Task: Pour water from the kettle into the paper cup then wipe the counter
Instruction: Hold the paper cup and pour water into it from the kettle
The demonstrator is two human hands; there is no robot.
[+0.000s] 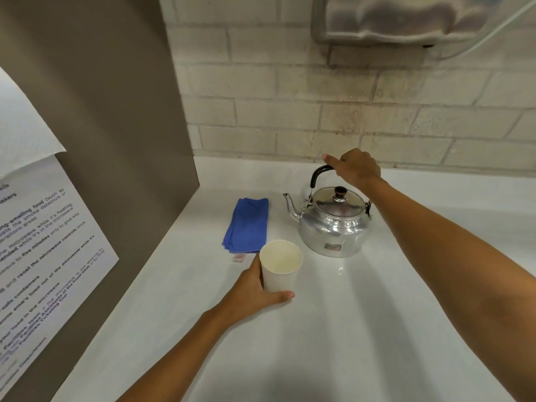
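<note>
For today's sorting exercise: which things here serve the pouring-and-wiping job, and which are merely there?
Job: kettle, paper cup, blue cloth, white counter.
Merely there: printed notice, small label by the cloth, wall dispenser.

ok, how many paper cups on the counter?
1. The white paper cup stands upright on the white counter, in front of the shiny metal kettle, with the left hand wrapped around it. None hidden, as far as the view shows.
</note>
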